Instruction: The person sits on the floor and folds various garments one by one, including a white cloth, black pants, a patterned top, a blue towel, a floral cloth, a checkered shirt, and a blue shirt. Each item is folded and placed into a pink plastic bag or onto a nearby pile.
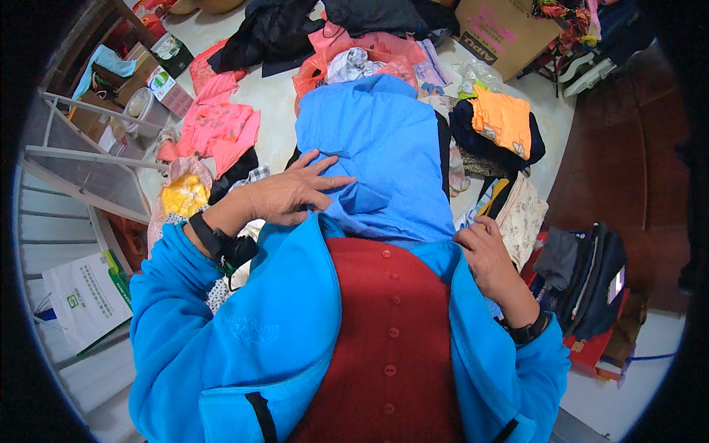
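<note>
A blue cloth garment (382, 149) lies spread and partly folded in front of me, with wrinkles near its lower left. My left hand (296, 191) rests on its left edge, palm down and fingers spread. At the garment's lower right corner is my right hand (482, 249), its fingers curled near the edge; whether they pinch the cloth cannot be told. Black cloth shows under the garment's sides. Beyond its top edge sits a red plastic bag (399, 52) holding a grey checked cloth (353, 65).
Pink clothing (216, 122) and a yellow bundle (185, 195) lie at left. A folded orange garment (501, 119) tops dark cloth at right, above a floral cloth (523, 219). A cardboard box (507, 33) stands at the back; a red box (601, 354) of dark clothes is lower right.
</note>
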A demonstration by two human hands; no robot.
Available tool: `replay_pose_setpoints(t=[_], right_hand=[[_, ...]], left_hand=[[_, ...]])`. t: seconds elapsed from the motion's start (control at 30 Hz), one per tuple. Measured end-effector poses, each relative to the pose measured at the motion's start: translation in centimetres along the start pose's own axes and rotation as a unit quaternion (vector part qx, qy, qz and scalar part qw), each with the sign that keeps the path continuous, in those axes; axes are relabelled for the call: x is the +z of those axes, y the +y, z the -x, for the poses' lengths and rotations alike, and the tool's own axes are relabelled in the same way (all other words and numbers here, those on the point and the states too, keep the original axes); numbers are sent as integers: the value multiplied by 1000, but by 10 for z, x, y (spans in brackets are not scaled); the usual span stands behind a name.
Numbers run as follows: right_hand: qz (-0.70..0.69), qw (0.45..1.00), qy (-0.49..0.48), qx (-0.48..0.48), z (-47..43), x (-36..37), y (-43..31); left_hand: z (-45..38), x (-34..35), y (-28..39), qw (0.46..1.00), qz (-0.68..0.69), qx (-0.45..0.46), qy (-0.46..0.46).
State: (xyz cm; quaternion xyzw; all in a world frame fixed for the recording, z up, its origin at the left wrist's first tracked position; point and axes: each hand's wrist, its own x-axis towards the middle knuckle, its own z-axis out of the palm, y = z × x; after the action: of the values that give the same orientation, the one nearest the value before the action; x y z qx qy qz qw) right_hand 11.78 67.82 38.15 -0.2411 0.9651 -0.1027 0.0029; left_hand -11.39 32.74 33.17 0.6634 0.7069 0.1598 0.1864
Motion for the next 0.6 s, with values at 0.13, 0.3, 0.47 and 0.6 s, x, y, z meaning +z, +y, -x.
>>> replay_pose_setpoints(t=[0.13, 0.3, 0.47, 0.6], right_hand=[[17, 1000, 9, -13, -3, -19, -1], [8, 999, -32, 8, 1, -59, 3], [-126, 987, -100, 12, -1, -24, -10], [-153, 982, -112, 10, -1, -19, 0]], left_hand=[[-24, 12, 9, 995, -40, -94, 19], [-29, 5, 13, 998, 44, -45, -1], [-14, 7, 22, 999, -29, -36, -28], [-23, 12, 23, 998, 34, -29, 36]])
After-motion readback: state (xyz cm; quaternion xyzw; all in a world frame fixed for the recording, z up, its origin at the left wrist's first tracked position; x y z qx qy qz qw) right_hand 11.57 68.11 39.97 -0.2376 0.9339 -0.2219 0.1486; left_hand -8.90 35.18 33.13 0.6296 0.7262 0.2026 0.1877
